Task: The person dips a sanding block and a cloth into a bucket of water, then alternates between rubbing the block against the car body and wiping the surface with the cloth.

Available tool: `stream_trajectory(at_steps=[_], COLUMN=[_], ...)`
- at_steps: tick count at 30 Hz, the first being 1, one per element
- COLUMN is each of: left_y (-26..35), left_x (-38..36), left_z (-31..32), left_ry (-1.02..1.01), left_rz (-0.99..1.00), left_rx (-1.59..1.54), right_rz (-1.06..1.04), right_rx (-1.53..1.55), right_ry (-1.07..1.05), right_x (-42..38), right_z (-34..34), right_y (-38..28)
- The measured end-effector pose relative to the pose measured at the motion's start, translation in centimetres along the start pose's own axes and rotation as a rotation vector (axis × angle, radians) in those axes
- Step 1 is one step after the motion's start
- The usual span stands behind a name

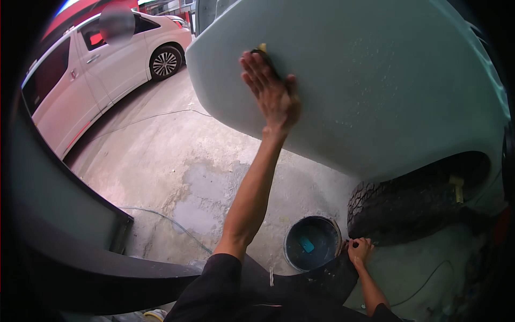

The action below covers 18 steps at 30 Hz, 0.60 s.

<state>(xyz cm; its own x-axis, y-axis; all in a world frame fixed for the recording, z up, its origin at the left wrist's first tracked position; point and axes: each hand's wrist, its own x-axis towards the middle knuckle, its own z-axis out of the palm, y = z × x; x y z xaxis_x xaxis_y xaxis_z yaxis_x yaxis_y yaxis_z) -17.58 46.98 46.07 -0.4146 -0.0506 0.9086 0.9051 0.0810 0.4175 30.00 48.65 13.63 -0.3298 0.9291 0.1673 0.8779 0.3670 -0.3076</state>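
My left hand point(272, 99) is stretched out against the grey-green vehicle panel point(332, 70). Beneath its palm and fingers is a dark flat pad point(272, 67), mostly covered, with a small yellowish piece point(262, 48) sticking out beyond the fingertips. Whitish specks and droplets dot the panel to the right. Low down, my right hand point(361, 251) has its fingers curled beside my knee, close to the tire point(397, 212). A small dark spot shows at those fingers, too small to name. Between my legs and the tire stands a dark bucket point(292, 236) with a blue-green piece point(306, 244) in it.
A white van point(102, 64) is parked at the upper left on the concrete floor point(155, 150). A thin hose point(171, 221) runs across the floor at left. Nearby is a dark panel edge point(107, 267). Something yellowish point(456, 188) sits by the wheel arch.
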Motion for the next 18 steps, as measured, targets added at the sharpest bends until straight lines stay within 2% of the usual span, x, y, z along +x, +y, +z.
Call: stream_trajectory(at_steps=[3, 4, 5, 6, 8, 9, 10, 14, 15, 16, 17, 18], left_y=[-0.6, -2.6, -4.7, -6.3, -5.9, -5.0, -1.7, -2.6, -2.3, -5.0, -8.4, -11.8], left_x=[-4.7, -1.9, 1.4, 4.4, 6.4, 5.6, 3.4, 0.4, 0.6, 3.4, 6.0, 7.1], left_z=[0.5, -0.5, -2.0, -3.2, -1.4, -1.0, 0.3, -1.3, -0.7, -2.1, -2.9, -2.5], left_ry=[-0.303, -0.158, -0.06, 0.054, 0.169, 0.213, 0.171, -0.108, -0.17, -0.051, 0.068, 0.071], left_rz=[0.246, 0.175, 0.025, -0.235, -0.366, -0.435, -0.286, 0.049, 0.141, -0.015, -0.256, -0.523], left_rx=[0.154, 0.092, 0.097, 0.012, -0.016, -0.018, -0.01, 0.139, 0.163, 0.115, 0.02, -0.097], right_rz=[-0.077, -0.097, -0.054, -0.012, 0.088, 0.094, 0.063, -0.063, -0.042, -0.018, 0.006, 0.071], right_rx=[-0.011, -0.008, -0.016, -0.027, -0.043, -0.061, -0.03, 0.04, 0.03, 0.019, 0.006, 0.011], right_ry=[0.022, 0.019, 0.057, 0.086, 0.078, 0.002, -0.013, 0.068, 0.076, 0.087, 0.095, 0.083], right_x=[0.2, -0.3, -0.5, -1.3, -1.5, -1.1, -1.3, -0.6, -0.5, -1.3, -1.7, -1.8], right_z=[1.1, 0.4, 0.5, 0.9, 1.3, 0.3, 0.1, 0.7, 1.1, 1.2, 1.1, 0.9], right_y=[0.2, 0.3, 1.1, 2.9, 3.6, 2.2, 1.7, 1.5, 2.3, 3.4, 4.0, 4.1])
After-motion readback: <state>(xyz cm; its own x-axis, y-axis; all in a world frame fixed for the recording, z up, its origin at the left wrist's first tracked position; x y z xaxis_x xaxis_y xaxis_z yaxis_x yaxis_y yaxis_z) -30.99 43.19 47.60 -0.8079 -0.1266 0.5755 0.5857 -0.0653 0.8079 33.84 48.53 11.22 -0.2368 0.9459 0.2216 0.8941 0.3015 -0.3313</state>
